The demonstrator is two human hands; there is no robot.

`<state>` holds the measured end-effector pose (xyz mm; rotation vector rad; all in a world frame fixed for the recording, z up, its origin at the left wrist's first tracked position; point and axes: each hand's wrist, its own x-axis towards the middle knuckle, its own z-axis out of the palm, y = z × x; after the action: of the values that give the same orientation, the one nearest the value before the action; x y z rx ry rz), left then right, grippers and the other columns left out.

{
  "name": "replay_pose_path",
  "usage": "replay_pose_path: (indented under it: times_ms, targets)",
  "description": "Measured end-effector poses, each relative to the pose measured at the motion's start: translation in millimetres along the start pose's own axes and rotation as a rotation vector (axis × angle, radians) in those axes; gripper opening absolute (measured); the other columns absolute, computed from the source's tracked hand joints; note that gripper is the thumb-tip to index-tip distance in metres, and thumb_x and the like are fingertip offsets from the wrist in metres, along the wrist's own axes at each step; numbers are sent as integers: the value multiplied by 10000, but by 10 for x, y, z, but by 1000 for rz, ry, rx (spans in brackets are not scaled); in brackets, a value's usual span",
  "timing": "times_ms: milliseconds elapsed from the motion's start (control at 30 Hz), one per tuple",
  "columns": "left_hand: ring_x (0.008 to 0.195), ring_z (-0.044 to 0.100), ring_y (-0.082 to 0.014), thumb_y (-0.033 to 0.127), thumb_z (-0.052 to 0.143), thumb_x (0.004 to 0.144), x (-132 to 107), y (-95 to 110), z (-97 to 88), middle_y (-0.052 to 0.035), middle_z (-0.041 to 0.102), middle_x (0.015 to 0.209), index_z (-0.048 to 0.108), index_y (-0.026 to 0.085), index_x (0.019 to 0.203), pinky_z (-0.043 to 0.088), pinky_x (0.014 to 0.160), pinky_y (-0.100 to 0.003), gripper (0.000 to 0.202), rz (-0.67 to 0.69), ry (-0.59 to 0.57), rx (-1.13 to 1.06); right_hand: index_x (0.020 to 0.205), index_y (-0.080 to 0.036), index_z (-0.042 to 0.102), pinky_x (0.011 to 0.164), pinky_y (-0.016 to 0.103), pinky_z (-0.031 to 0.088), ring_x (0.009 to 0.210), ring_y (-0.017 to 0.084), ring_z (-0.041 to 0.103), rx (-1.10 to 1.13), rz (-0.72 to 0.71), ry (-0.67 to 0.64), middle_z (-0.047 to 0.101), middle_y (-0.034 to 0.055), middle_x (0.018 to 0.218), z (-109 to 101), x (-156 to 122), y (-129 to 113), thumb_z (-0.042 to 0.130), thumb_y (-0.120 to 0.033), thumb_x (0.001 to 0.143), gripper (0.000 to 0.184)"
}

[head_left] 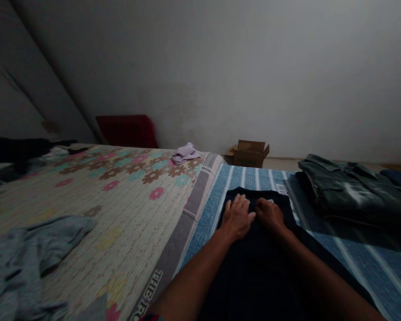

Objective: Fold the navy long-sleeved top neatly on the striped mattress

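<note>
Blue striped sheet at 5 o'clock holds the dark cloth, prob soft, light & floppy, so I'd grab its far corners; L hand lies flat & wide, R hand curls in, can't tell if pinching.

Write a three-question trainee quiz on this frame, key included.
1. True or false: the left hand rests on the dark garment.
2. Which lies to the right of that garment? A) lilac cloth B) folded dark clothes C) red panel
3. Fill in: the flaps of the cardboard box by the wall are ____ (open/closed).

Key: 1. true; 2. B; 3. open
</note>
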<state>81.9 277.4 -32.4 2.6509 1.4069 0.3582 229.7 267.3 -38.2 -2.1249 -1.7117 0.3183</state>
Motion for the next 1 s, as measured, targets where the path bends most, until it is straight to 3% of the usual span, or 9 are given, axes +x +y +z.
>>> replay_pose_path:
  times_ms: [100,167,367,567,1000]
  targets:
    - [1397,84,-233,537,167,922,-20,100,76,-117,195,1509,240,110,1417,159,1109,-459,658,-9,-141,-55,886,-228,623,603,256,339,835,204,618,15,14,-2,674,47,877,15,9,14,478,-300,846,167]
    - [1398,68,-231,552,101,918,-25,86,120,-119,169,1514,206,105,1431,154,1108,-466,688,-36,-168,-64,889,-228,627,607,253,346,830,200,621,26,23,3,679,45,884,30,23,19,490,-297,837,162]
    - [1399,52,-227,517,135,924,-4,5,193,-95,145,1521,183,134,1442,143,1107,-482,646,-37,-158,-21,890,-227,637,636,244,376,846,185,620,63,46,22,676,35,878,58,70,27,492,-304,828,176]
    - [1396,82,-248,474,222,911,36,41,174,-75,188,1514,218,148,1434,145,1099,-496,616,-100,-151,33,908,-221,615,644,241,379,853,180,622,62,41,30,674,36,883,-51,-14,-11,463,-313,844,189]
    - [1388,115,-279,537,189,901,70,60,130,-68,184,1515,231,188,1430,161,1067,-554,636,-152,-165,69,914,-183,616,679,333,411,897,284,638,-124,34,-47,681,140,934,-333,-303,20,422,-466,862,347]
